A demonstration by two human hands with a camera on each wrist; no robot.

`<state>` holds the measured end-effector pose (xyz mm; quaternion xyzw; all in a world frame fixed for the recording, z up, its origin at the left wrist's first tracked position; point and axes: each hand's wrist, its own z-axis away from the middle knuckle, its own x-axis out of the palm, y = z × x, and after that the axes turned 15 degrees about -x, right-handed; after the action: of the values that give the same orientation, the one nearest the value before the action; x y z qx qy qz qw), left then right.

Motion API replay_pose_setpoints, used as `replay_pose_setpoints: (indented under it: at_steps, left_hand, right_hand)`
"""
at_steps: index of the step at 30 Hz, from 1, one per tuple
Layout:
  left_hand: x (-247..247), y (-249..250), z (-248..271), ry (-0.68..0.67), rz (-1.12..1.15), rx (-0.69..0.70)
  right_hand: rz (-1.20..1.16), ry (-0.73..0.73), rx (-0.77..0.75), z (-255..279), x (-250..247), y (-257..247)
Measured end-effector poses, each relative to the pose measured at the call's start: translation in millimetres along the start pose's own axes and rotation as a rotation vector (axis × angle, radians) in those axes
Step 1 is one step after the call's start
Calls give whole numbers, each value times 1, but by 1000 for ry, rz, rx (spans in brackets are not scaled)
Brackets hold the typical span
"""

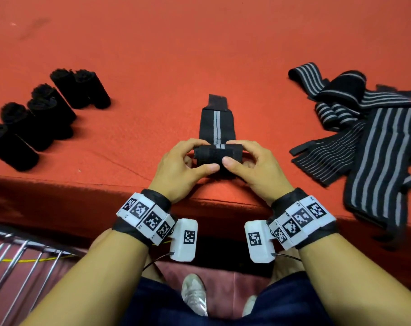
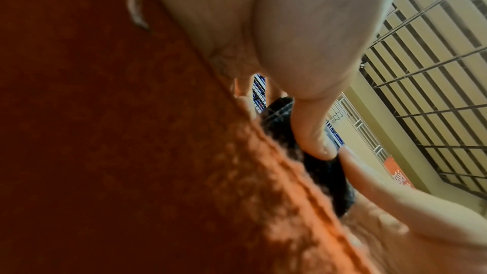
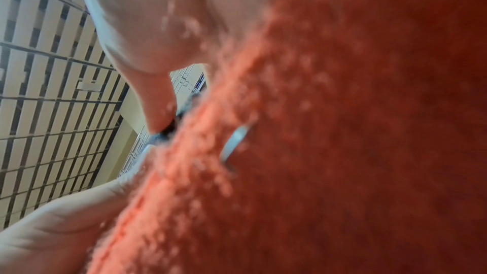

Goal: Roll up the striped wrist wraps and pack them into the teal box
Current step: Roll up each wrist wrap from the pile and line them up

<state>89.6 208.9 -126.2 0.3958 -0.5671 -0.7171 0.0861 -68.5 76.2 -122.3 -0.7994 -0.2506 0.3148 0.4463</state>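
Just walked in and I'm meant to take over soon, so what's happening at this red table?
A person is rolling a striped wrist wrap. The left hand and right hand both grip the rolled part near the edge of the red table, with the rest of the strap lying flat beyond. Finished rolls sit in a row to the left, and a pile of unrolled wraps waits on the right. No teal box is in view.

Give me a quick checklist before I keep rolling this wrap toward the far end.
1. Left hand grips the roll: ok.
2. Right hand grips the roll: ok.
3. Unrolled tail lies flat and straight: ok.
4. Finished rolls clear of the path: ok.
5. Loose wraps clear of the tail: ok.
6. Teal box ready: cannot tell, not in view.
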Motion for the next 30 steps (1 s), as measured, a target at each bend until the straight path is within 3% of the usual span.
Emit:
replay_pose_setpoints:
  at_steps: [6,14,19,30]
  left_hand:
    - [0,2,0,-27,14,-46]
    - [1,9,6,23,-1,-12]
    - [-2,6,5,-48,-13,47]
    - [0,6,0,-46,85,-80]
  right_hand:
    - [-115,-2,-7,4,-5,-6]
    - [-101,59,66,-1,-1,-1]
    - [-34,89,98,-5,3,5]
    - [85,95,95,-2,3,-1]
